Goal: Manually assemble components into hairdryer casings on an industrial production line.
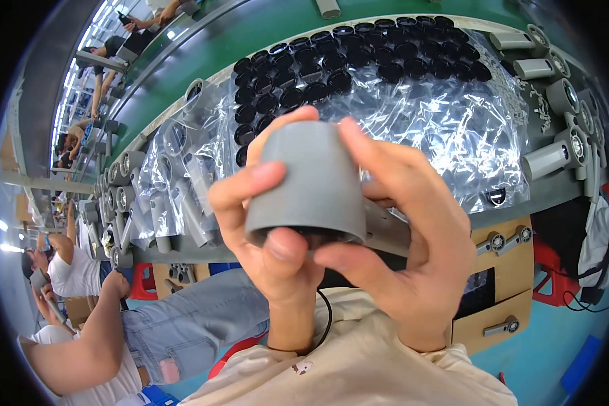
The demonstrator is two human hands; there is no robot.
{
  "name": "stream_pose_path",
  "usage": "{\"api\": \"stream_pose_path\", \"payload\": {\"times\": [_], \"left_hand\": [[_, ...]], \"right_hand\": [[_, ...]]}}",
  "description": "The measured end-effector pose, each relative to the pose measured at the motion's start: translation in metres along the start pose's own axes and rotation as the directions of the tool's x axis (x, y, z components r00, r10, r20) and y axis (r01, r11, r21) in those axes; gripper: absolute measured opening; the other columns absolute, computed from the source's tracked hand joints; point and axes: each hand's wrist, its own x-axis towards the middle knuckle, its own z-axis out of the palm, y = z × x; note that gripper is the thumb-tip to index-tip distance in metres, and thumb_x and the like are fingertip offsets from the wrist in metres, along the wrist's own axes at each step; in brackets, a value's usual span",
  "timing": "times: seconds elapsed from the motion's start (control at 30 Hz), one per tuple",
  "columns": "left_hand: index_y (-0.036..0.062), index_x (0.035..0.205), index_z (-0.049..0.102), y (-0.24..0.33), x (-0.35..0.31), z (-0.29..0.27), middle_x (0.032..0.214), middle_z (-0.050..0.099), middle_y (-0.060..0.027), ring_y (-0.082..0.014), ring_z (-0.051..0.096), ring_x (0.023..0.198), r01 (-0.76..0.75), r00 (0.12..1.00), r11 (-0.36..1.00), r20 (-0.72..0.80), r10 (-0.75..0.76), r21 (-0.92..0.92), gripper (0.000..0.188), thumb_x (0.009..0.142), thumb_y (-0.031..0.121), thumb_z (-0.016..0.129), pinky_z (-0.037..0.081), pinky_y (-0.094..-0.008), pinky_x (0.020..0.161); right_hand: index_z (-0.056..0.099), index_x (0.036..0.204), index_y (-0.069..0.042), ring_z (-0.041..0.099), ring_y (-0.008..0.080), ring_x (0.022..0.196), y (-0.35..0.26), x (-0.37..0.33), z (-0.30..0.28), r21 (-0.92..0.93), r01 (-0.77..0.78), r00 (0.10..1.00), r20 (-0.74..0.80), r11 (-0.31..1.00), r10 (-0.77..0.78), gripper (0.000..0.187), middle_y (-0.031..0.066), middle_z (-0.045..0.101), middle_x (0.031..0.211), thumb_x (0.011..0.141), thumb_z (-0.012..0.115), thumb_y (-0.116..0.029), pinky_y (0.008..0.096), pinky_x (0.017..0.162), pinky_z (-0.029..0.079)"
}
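Both of my hands hold up a grey plastic housing [308, 176], a smooth, slightly flared cylinder with its wide open end toward me. My left hand [271, 250] wraps its left side, with fingers on the outer wall and the thumb at the lower rim. My right hand [419, 243] closes round the right side, one fingertip near the top and the thumb at the rim. A grey handle-like length [386, 227] shows partly behind my right fingers. The inside of the housing is dark, and the thumbs partly cover it.
Behind my hands, many black round caps [287, 98] lie in rows on clear plastic sheeting [426, 135]. Grey handled housings [545, 161] line the table's right end, and more [125, 196] stand at left. Cardboard boxes [501, 277] sit below the table. A co-worker in jeans [196, 318] sits close on my left.
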Motion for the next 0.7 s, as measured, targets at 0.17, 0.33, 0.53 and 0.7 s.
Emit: {"api": "stream_pose_path", "payload": {"times": [0.17,0.33,0.53,0.7], "left_hand": [[0.0103,0.125,0.038,0.003,0.006,-0.002,0.128,0.036,-0.0326,-0.041,0.046,0.114,0.139,0.989,0.966,-0.026,-0.148,-0.219,0.055,0.086,0.045,0.055,0.043,-0.0485,0.093],[0.0156,0.13,0.041,-0.008,0.008,-0.004,0.129,0.038,-0.03,-0.0411,0.047,0.112,0.147,0.984,0.953,0.139,-0.113,-0.267,0.051,0.091,0.048,0.042,0.044,-0.0471,0.093],[0.0045,0.12,0.04,0.005,0.005,-0.005,0.121,0.047,-0.0306,-0.0365,0.051,0.11,0.153,0.987,0.988,-0.049,-0.153,-0.019,0.071,0.064,0.023,0.08,0.043,-0.0457,0.093],[0.0046,0.118,0.041,0.005,0.015,-0.003,0.116,0.05,-0.0279,-0.0362,0.058,0.095,0.126,0.978,0.992,-0.167,-0.126,-0.009,0.065,0.067,0.024,0.077,0.052,-0.0455,0.08]], "right_hand": [[0.046,0.121,0.011,0.057,0.0252,0.098,-0.008,-0.006,-0.004,-0.021,-0.004,0.999,0.054,1.0,0.005,0.067,0.0247,0.044,0.122,0.062,0.076,0.003,0.0302,0.077,0.053],[0.05,0.116,0.01,0.057,0.0252,0.099,-0.002,-0.002,-0.012,-0.037,0.017,0.999,0.033,0.999,-0.016,0.06,0.0253,0.045,0.121,0.061,0.073,0.008,0.0303,0.077,0.053],[0.057,0.111,0.0,0.056,0.0269,0.094,-0.029,0.005,-0.016,-0.266,-0.058,0.997,0.034,0.962,0.07,0.054,0.0152,0.056,0.108,0.06,0.076,-0.003,0.032,0.078,0.046],[0.057,0.109,0.0,0.048,0.0254,0.073,-0.026,-0.008,-0.022,-0.724,0.04,0.983,0.153,0.688,0.103,0.053,0.0091,0.055,0.088,0.062,0.076,-0.017,0.0339,0.065,0.042]]}}
